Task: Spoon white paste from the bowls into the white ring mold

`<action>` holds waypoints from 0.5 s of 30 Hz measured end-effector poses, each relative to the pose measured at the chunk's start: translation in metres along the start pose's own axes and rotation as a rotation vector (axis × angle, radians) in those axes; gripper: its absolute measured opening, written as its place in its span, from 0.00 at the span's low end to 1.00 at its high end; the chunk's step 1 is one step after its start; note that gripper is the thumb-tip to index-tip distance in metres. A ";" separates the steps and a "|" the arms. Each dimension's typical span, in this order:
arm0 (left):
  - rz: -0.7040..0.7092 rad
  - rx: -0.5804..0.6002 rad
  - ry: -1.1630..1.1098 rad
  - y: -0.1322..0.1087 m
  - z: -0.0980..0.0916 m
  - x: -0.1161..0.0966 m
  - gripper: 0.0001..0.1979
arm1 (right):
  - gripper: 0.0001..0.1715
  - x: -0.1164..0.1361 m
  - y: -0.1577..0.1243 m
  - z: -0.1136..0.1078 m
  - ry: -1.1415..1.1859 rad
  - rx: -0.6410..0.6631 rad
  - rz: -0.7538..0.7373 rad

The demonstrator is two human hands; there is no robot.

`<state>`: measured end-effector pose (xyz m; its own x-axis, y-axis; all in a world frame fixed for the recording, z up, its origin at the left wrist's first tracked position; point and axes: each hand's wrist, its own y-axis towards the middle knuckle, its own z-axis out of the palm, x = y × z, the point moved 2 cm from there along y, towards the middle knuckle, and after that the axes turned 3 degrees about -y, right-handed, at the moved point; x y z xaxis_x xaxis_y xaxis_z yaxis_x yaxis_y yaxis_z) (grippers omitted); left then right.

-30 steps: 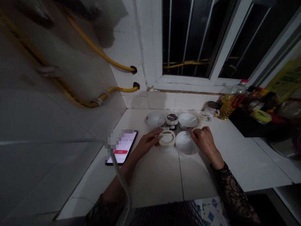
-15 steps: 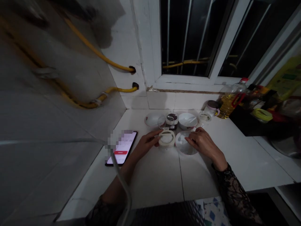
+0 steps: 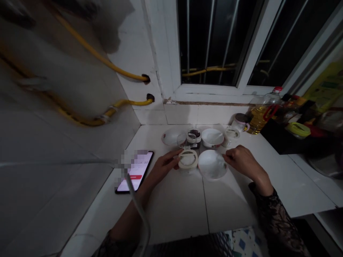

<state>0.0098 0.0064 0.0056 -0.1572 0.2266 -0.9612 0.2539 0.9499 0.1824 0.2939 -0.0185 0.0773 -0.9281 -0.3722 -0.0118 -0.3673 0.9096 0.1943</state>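
A small cream-rimmed jar [image 3: 188,165] holding white contents stands on the counter, its clear lid [image 3: 184,139] flipped up behind it. My left hand [image 3: 166,166] grips its left side, index finger along the rim and thumb lower down. Right beside the jar is a white bowl [image 3: 211,166]. At the bowl's right edge is my right hand [image 3: 242,160], its fingers pinched together; whatever lies between them is too dim to make out. Behind stand a similar jar with dark contents [image 3: 194,137], a white bowl with a white spoon [image 3: 213,137] and another white bowl [image 3: 173,136].
To the left, a lit phone [image 3: 136,173] lies on the counter near the tiled wall. A pale cable [image 3: 140,210] hangs across the view by my left forearm. At the back right are a lidded jar [image 3: 232,135], a mug [image 3: 239,123], an oil bottle [image 3: 258,116] and a black box [image 3: 278,139].
My right hand has moved from over the bowl to its right edge, fingers still pinched. My left hand stays at the jar. The view has shifted slightly.
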 end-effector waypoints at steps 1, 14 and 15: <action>-0.003 0.002 0.001 0.000 0.000 0.000 0.22 | 0.21 -0.003 0.001 -0.001 -0.021 0.020 0.024; -0.058 0.008 0.027 -0.001 -0.002 -0.004 0.22 | 0.21 -0.007 0.005 0.004 0.215 0.164 0.122; -0.059 0.011 0.027 -0.001 -0.002 -0.005 0.22 | 0.21 -0.009 0.005 0.001 0.182 0.161 0.150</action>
<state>0.0081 0.0046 0.0102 -0.1982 0.1759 -0.9642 0.2537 0.9594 0.1229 0.3000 -0.0106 0.0772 -0.9517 -0.2453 0.1844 -0.2455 0.9691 0.0221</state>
